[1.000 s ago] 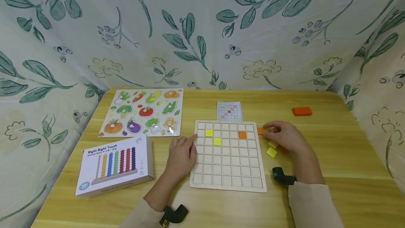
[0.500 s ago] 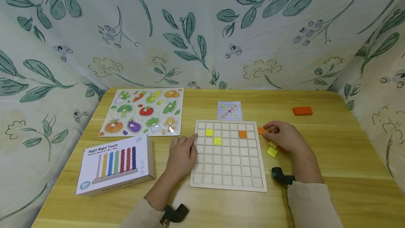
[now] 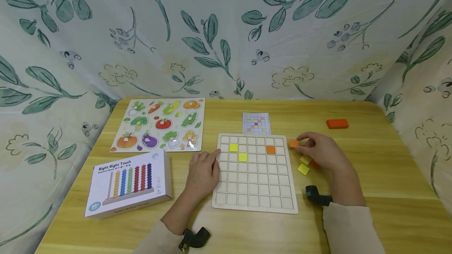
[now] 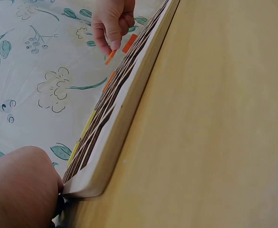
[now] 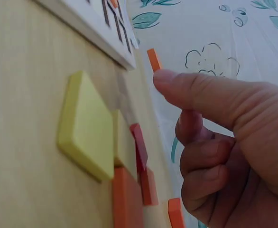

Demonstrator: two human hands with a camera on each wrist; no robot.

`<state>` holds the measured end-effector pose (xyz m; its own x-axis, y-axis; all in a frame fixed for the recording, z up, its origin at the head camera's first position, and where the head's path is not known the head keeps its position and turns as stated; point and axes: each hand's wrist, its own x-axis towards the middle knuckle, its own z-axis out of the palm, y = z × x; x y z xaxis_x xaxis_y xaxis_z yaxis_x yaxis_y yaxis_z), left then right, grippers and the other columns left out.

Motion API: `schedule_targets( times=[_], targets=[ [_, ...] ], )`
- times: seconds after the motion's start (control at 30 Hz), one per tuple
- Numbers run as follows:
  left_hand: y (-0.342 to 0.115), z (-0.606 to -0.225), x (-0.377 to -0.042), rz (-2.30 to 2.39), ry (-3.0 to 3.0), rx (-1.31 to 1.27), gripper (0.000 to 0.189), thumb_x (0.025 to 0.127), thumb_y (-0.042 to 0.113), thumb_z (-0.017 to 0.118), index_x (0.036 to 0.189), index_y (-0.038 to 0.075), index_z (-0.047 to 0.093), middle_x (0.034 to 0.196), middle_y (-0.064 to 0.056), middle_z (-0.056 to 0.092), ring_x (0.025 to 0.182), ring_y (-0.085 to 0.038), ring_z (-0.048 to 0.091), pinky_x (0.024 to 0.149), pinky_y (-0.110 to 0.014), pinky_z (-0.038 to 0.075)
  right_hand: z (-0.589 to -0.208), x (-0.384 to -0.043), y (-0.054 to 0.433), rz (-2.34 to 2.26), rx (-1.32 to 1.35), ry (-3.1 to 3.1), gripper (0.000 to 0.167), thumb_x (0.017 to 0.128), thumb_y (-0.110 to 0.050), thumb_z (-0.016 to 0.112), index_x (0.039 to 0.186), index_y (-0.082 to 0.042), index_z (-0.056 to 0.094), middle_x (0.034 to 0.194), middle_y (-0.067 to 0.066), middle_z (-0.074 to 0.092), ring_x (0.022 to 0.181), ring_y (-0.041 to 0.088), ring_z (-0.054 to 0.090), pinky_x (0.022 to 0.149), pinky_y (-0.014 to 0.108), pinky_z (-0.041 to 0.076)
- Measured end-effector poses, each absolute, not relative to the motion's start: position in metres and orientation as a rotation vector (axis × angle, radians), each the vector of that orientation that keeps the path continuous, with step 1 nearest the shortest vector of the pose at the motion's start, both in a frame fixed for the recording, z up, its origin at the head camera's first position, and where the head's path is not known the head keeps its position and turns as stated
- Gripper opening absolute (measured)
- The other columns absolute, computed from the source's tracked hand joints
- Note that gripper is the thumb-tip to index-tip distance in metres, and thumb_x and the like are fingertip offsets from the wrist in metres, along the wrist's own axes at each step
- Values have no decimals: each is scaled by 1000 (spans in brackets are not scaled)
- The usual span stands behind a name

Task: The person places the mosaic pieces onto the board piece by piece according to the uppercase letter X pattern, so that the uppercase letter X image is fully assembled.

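My right hand (image 3: 322, 153) pinches a small orange square tile (image 3: 293, 143) between thumb and index finger, just off the right edge of the wooden grid board (image 3: 259, 183). In the right wrist view that tile (image 5: 153, 60) is held up above the table, the other fingers curled below. Two yellow tiles (image 3: 233, 147) and an orange tile (image 3: 270, 150) sit in the board's cells. My left hand (image 3: 202, 172) rests by the board's left edge, index fingertip at the rim. Under my right hand lie loose tiles: a yellow one (image 5: 89, 126), a red one (image 5: 139, 147) and several others.
Behind the board lies a pattern card (image 3: 256, 123) with coloured squares. A vegetable puzzle (image 3: 157, 125) is at the back left, with a white bead-toy box (image 3: 128, 185) in front of it. An orange-red block (image 3: 337, 124) lies at the back right.
My right hand has lifted the orange tile off the table and shifted slightly right. My left hand has stayed at the board's edge.
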<state>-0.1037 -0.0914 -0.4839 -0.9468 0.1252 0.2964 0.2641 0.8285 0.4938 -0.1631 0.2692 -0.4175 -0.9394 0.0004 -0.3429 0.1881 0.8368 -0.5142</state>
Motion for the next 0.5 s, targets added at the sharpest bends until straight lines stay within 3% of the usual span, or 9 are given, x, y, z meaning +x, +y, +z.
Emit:
schedule_targets(
  times=[0.5],
  targets=[
    [-92, -484, -105, -826, -2804, -278, 37, 99, 14, 56, 135, 13, 68, 90, -3, 67, 83, -20, 42, 80, -33, 35, -422, -161, 231, -1013, -145, 2540, 32, 92, -30, 76, 118, -14, 67, 88, 6, 55, 78, 22, 52, 62, 27, 41]
  ],
)
